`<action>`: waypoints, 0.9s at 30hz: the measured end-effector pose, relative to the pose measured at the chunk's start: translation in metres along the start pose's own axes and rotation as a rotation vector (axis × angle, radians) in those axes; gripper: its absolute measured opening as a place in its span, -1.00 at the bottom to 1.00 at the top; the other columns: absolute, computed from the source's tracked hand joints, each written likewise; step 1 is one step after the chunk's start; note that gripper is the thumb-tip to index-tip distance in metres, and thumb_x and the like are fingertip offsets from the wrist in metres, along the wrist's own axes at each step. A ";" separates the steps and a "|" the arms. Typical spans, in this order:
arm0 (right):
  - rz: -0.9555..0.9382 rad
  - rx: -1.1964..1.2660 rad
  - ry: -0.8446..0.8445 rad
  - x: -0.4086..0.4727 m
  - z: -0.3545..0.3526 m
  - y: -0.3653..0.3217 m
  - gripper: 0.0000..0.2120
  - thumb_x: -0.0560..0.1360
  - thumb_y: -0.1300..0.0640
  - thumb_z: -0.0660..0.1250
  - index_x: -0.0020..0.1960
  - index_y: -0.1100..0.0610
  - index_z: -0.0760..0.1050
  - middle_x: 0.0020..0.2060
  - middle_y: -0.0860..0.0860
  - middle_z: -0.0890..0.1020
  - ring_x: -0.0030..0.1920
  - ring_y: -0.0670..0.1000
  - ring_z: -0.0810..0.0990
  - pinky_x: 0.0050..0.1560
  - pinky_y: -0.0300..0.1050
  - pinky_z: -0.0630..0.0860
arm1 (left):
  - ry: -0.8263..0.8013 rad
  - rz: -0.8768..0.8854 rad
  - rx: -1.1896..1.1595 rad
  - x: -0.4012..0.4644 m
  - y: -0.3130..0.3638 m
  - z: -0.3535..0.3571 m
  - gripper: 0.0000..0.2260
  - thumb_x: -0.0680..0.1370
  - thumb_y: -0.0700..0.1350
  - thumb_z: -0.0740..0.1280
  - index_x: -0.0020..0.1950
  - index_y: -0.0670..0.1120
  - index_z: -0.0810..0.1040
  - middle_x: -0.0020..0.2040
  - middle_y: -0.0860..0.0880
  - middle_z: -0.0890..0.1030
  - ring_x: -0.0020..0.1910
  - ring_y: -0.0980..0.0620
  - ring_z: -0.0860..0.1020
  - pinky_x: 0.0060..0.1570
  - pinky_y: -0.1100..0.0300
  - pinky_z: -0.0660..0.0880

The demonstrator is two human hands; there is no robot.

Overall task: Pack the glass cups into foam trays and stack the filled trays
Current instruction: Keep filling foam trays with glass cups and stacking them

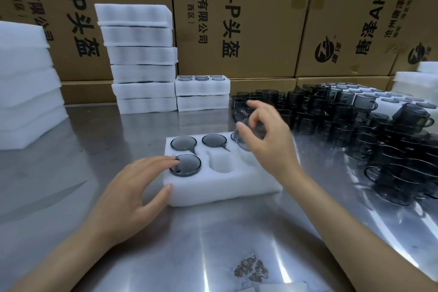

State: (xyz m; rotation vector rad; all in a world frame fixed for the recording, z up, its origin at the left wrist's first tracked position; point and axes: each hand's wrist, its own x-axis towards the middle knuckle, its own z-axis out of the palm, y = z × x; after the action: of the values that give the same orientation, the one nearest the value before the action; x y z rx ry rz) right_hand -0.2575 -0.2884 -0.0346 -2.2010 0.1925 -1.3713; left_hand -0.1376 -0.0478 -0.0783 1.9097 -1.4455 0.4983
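A white foam tray (213, 187) lies on the steel table in front of me. Smoky grey glass cups sit in its back-left (183, 143), back-middle (214, 140) and front-left (187, 165) pockets; the front-middle pocket (220, 163) is empty. My left hand (135, 187) rests on the tray's left edge, fingertips touching the front-left cup's rim. My right hand (265, 140) holds a blurred glass cup (246, 123) above the tray's right side and hides the right pockets. A heap of loose grey cups (355, 121) fills the table's right.
A tall stack of filled foam trays (142, 59) stands at the back, with a short stack (202, 93) next to it, cups showing on top. Foam sheets (26, 83) pile up at the left. Cardboard boxes (248, 19) wall off the back. A crumpled scrap (251, 268) lies near me.
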 end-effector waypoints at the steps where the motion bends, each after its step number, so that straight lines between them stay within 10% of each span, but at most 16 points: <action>1: -0.015 0.029 -0.035 -0.002 0.004 -0.005 -0.75 0.47 0.13 0.38 -0.27 0.03 0.33 0.05 -0.13 0.54 0.21 -0.23 0.45 0.04 -0.09 0.48 | 0.002 -0.002 -0.004 0.000 0.000 0.001 -0.66 0.50 0.08 0.19 0.27 0.12 0.45 0.25 0.25 0.47 0.24 0.22 0.44 0.22 0.18 0.35; 9: -0.002 -0.057 -0.275 -0.016 0.032 -0.025 -0.74 0.43 -0.07 0.41 -0.09 -0.01 0.35 -0.12 -0.17 0.47 -0.09 -0.18 0.44 -0.19 -0.23 0.36 | -0.022 -0.049 -0.014 0.000 0.001 0.002 -0.63 0.50 0.10 0.18 0.26 0.05 0.51 0.25 0.20 0.49 0.25 0.17 0.45 0.22 0.04 0.42; 27: 0.059 -0.294 -0.299 -0.023 0.010 -0.021 -0.57 0.46 -0.29 0.14 0.25 -0.17 0.47 0.24 -0.31 0.47 0.24 -0.29 0.32 0.05 -0.46 0.20 | -0.030 0.090 0.143 0.014 0.023 0.007 -0.54 0.49 0.08 0.20 0.34 -0.05 0.48 0.36 0.09 0.45 0.30 0.14 0.41 0.30 0.12 0.29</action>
State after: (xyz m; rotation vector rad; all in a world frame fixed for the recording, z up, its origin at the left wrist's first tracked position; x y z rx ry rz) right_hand -0.2628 -0.2574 -0.0458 -2.5876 0.3638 -1.0172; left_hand -0.1558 -0.0655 -0.0674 1.9761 -1.5573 0.6324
